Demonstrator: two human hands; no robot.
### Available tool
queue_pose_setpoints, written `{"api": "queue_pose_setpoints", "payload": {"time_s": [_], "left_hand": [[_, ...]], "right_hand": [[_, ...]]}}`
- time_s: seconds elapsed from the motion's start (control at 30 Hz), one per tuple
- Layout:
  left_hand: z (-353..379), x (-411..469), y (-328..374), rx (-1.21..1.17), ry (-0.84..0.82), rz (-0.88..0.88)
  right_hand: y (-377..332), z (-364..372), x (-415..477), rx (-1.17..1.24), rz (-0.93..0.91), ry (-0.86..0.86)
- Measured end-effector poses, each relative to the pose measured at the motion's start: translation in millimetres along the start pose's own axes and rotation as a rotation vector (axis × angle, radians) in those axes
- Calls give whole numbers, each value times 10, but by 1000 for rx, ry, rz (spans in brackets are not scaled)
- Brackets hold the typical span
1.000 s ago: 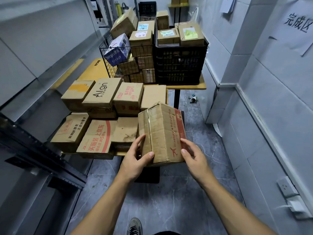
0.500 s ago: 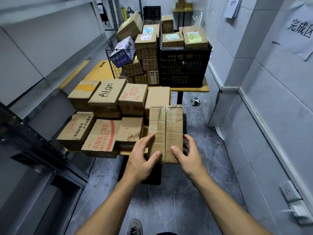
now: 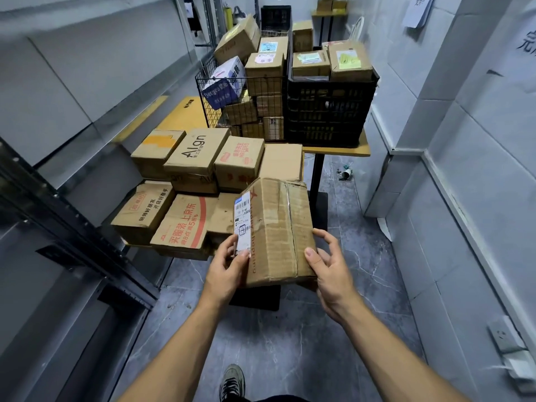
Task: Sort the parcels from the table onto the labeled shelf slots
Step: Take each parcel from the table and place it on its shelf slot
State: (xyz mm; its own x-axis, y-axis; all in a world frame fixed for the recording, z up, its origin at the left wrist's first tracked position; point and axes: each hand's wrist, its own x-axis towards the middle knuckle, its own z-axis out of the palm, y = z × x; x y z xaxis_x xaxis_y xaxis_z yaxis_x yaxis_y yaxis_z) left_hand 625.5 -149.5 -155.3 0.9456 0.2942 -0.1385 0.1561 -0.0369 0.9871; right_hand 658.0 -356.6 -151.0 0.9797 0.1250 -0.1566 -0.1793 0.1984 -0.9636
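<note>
Gripping a scuffed cardboard parcel [image 3: 275,227] in both hands, a person stands at the near end of a tabletop [image 3: 338,150] stacked with cartons [image 3: 197,152]. The parcel is held tilted and clear of the pile, just near and right of the stacked boxes, above the grey stone-patterned floor [image 3: 290,343].

The left hand [image 3: 226,268] clasps the near left corner, thumb laid across a white shipping label [image 3: 243,221] with a barcode. The right hand [image 3: 330,268] takes the near right edge, thumb pressed on the top face and fingers spread down the side.

The parcel looks light to moderate in weight, judging by how it is carried from its near end alone. Its corrugated walls are creased and its far corner dented, so the board has probably softened and could buckle if squeezed mid-panel. Corners and edges, with fingers underneath, seem the safest hold. The matt brown board should give good friction; the glossy tape seam [image 3: 291,224] running across the top is likely slicker.

On the far end of the tabletop, more boxes fill a wire basket [image 3: 208,91] and a black crate [image 3: 327,111]. A dark metal shelf rack [image 3: 72,227] lines the left wall.
</note>
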Motion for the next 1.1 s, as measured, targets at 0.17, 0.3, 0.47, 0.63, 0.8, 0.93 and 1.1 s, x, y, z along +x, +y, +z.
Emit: {"api": "queue_pose_setpoints", "payload": {"time_s": [0.17, 0.3, 0.47, 0.63, 0.8, 0.93, 1.1], "left_hand": [[-126, -151, -14, 154, 66, 60], [-235, -278, 27, 286, 162, 150], [-432, -453, 5, 453, 286, 234], [-670, -645, -43, 550, 392, 225], [-979, -877, -118, 541, 482, 191], [-1230, -1150, -123, 530, 592, 208], [-1674, -1574, -55, 561, 687, 221]], "right_hand": [[71, -1, -11, -278, -95, -20], [27, 83, -9, -450, -150, -52], [-21, 311, 15, -423, -107, -254], [113, 639, -1, -462, -73, -396], [235, 1044, -76, -471, -52, -497], [284, 1448, -259, -465, -71, -527], [288, 2015, -614, -409, -122, -566]]}}
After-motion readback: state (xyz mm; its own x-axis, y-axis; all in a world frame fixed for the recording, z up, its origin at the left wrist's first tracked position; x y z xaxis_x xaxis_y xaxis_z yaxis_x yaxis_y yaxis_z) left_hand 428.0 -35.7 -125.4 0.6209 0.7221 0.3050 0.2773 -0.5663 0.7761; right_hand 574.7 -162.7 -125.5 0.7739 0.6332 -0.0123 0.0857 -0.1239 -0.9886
